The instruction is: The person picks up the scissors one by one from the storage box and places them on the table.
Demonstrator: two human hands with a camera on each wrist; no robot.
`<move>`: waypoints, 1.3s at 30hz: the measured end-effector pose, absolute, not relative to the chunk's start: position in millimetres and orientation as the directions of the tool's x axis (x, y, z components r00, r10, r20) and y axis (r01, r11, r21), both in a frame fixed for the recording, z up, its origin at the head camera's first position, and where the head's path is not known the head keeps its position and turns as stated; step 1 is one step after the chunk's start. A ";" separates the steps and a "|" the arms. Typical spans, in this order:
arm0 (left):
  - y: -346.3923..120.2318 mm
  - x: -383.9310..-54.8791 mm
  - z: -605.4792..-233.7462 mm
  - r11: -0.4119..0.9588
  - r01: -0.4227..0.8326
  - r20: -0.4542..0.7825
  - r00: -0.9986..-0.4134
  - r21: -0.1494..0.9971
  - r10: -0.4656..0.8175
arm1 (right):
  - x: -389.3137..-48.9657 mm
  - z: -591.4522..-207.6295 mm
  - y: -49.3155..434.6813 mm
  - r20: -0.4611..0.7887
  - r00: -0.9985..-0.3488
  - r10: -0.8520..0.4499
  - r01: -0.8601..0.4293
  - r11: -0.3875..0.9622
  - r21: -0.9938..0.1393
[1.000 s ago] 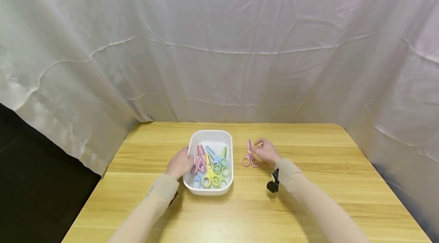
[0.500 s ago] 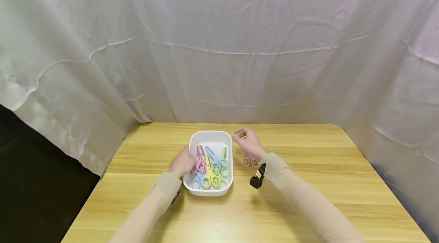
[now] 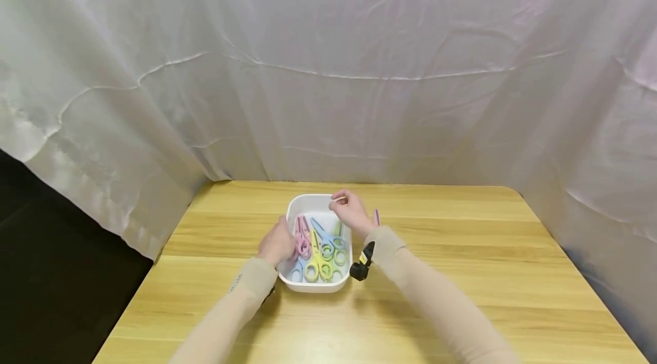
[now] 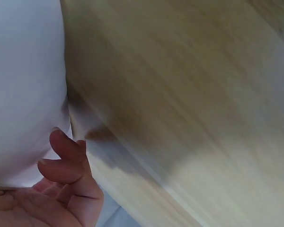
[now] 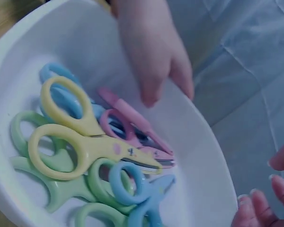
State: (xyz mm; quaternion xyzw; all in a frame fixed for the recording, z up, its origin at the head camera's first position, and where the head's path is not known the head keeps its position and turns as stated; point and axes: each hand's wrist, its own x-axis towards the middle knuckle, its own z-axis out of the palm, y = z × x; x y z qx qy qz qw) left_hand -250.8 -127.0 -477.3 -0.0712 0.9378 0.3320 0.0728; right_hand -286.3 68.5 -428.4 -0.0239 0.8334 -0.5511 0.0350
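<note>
A white plastic tub (image 3: 314,289) holds several pairs of children's scissors: yellow scissors (image 5: 97,147) on top, blue scissors (image 5: 150,198), pink scissors (image 5: 135,118) and green scissors (image 5: 68,188). My left hand (image 3: 278,243) grips the tub's left wall, thumb over the rim inside and fingers against the outside, as the left wrist view shows. Over the tub's far right corner hovers my right hand (image 3: 351,213), fingers loosely bent, with nothing visible in them. Right of the tub lie other pink scissors (image 3: 377,218) on the table; my right wrist hides all but their tip.
The wooden table (image 3: 462,250) extends around the tub. Behind and beside it hangs a pale curtain (image 3: 390,124). A black surface (image 3: 61,250) is at the left. A small black camera (image 3: 362,264) sits on my right wrist.
My right hand has left the pink scissors on the table and moved left to the tub's far right corner. The left hand keeps its grip on the tub.
</note>
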 end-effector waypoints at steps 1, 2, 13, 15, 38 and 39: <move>-126.7 -250.8 -477.4 0.768 -0.180 -0.181 -0.980 0.615 -0.085 | -286.4 -430.2 66.3 -0.037 -0.996 -0.083 0.000 0.411 -0.912; -126.5 -251.0 -477.5 0.769 -0.177 -0.177 -0.981 0.614 -0.084 | -286.9 -432.2 64.4 -0.053 -0.994 -0.092 0.009 0.421 -0.907; -124.2 -252.0 -478.5 0.773 -0.165 -0.168 -0.983 0.612 -0.077 | -280.9 -430.5 48.3 -0.108 -0.954 -0.279 -0.107 0.656 -0.748; -123.6 -252.3 -478.7 0.779 -0.159 -0.162 -0.984 0.606 -0.074 | -279.8 -430.2 46.8 -0.160 -0.941 -0.298 -0.092 0.680 -0.728; -126.4 -251.4 -476.5 0.797 -0.166 -0.178 -0.981 0.581 -0.075 | -273.1 -431.4 32.5 -0.387 -0.849 -0.361 -0.092 0.822 -0.563; -126.8 -251.1 -476.5 0.798 -0.165 -0.177 -0.981 0.579 -0.074 | -272.7 -431.4 31.6 -0.390 -0.848 -0.358 -0.099 0.832 -0.546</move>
